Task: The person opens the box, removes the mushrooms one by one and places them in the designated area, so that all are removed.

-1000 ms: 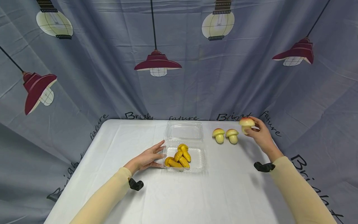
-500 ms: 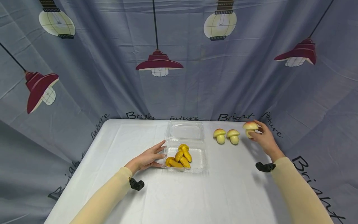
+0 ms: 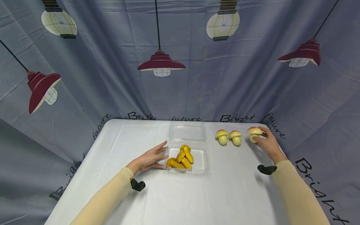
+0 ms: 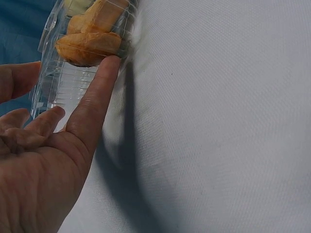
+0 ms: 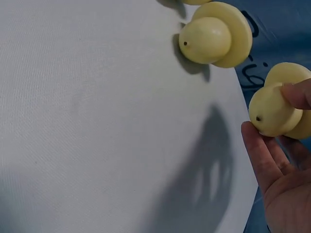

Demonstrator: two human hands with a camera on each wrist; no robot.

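Note:
My right hand (image 3: 270, 144) holds a pale mushroom with a reddish cap (image 3: 254, 131) between thumb and fingers, near the table's back right corner. In the right wrist view the thumb of that hand (image 5: 289, 189) lies on the mushroom (image 5: 274, 111). Two similar mushrooms (image 3: 222, 137) (image 3: 235, 138) lie to its left. My left hand (image 3: 147, 159), fingers spread and fairly straight, touches the left side of the clear plastic box (image 3: 200, 161). Several yellow-brown mushrooms (image 3: 186, 163) lie in the box. The left wrist view shows the left hand's fingers (image 4: 99, 92) against the box wall.
The box's clear lid (image 3: 187, 131) lies folded back behind its base. A white cloth covers the table (image 3: 180, 200). Behind and around it hangs a grey-blue curtain (image 3: 180, 93) printed with lamps and lettering.
My right hand has moved down and slightly right with its mushroom, closer to the tabletop. The left hand stays at the box. The whole head view has shifted slightly.

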